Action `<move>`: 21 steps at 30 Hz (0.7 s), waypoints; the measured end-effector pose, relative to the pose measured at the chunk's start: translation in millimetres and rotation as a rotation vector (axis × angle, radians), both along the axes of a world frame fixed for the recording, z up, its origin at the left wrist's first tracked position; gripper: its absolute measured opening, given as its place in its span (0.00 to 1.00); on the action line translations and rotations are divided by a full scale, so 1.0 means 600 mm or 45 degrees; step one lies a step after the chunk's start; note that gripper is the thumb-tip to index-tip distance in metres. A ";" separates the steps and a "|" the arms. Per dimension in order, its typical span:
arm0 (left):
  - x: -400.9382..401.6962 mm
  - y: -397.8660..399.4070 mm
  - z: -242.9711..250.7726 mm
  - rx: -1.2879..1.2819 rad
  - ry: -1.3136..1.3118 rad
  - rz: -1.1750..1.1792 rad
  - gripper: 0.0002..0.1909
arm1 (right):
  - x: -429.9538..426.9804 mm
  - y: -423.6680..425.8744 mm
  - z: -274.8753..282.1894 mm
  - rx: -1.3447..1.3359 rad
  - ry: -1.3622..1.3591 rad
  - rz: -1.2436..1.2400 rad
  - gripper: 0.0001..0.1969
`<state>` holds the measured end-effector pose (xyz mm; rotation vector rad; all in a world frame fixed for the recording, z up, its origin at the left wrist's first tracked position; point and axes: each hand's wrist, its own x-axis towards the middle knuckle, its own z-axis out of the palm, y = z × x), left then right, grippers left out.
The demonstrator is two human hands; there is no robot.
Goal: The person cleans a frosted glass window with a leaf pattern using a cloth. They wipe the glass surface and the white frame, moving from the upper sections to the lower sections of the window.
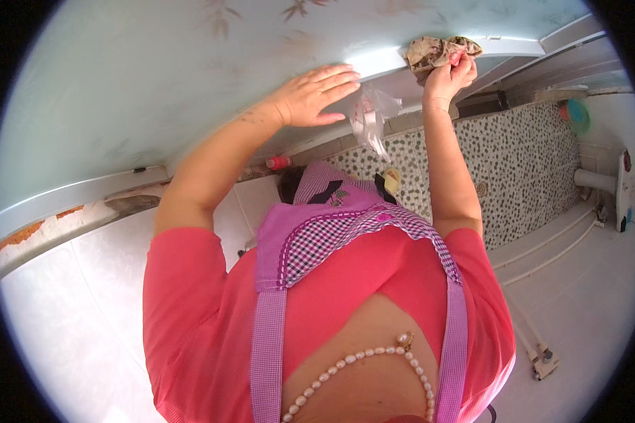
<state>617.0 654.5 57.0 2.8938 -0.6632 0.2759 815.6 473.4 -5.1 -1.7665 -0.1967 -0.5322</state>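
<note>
My right hand point(451, 79) grips a crumpled brown patterned cloth point(428, 55), which rests against the white frame point(383, 59) of a frosted panel. To the left, my left hand point(317, 98) lies flat with its fingers spread on the frosted panel point(153, 79), fingertips by the frame's edge, holding nothing. A clear plastic bag point(371, 119) with some white and red in it hangs just below and right of the left hand. The panel bears a faded leaf pattern.
Below the panel runs a ledge with a red-capped bottle point(279, 162). Pebble-patterned floor point(513, 158) extends to the right, with a floor drain point(481, 189). White pipes point(550, 248) run along the tiled wall, and a green basin point(578, 116) stands at the far right.
</note>
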 end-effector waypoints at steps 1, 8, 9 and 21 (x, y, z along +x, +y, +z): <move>0.000 0.003 -0.002 0.007 -0.024 -0.003 0.30 | -0.009 0.009 0.014 0.007 -0.024 -0.003 0.13; 0.003 0.005 -0.011 -0.044 -0.051 -0.003 0.18 | 0.002 0.076 0.148 0.922 -0.069 0.382 0.17; 0.006 0.005 -0.011 -0.047 -0.081 -0.005 0.18 | 0.005 0.091 0.163 0.914 -0.097 0.392 0.17; -0.001 0.012 -0.047 -0.025 0.019 0.141 0.20 | -0.157 0.166 0.212 -1.154 -1.748 1.118 0.25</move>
